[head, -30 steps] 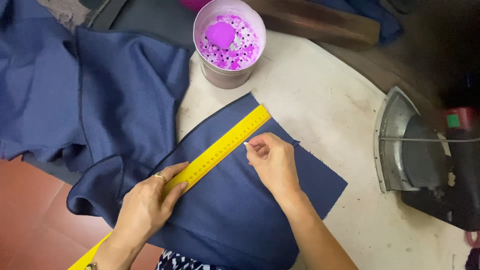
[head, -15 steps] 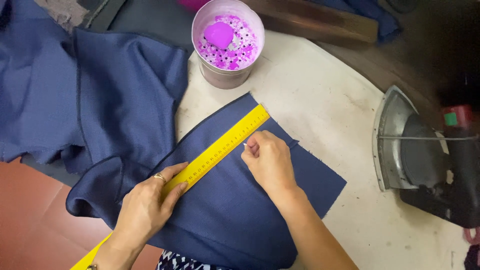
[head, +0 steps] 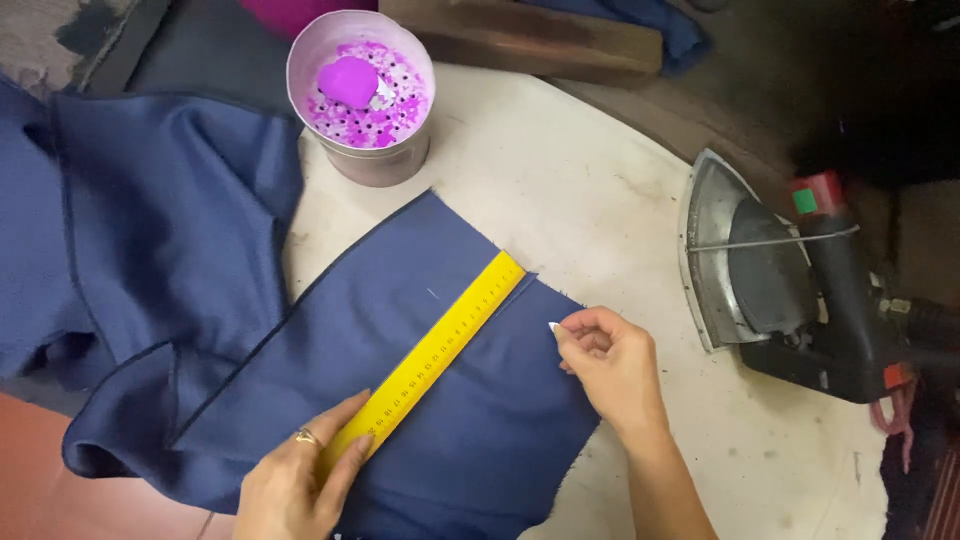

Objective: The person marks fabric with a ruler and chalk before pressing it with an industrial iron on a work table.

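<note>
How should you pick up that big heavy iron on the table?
Probably by the dark handle along the top of the iron. It lies tipped on its side, its metal soleplate facing the blue cloth, so come from the right, away from the plate. The right hand is nearest.
</note>
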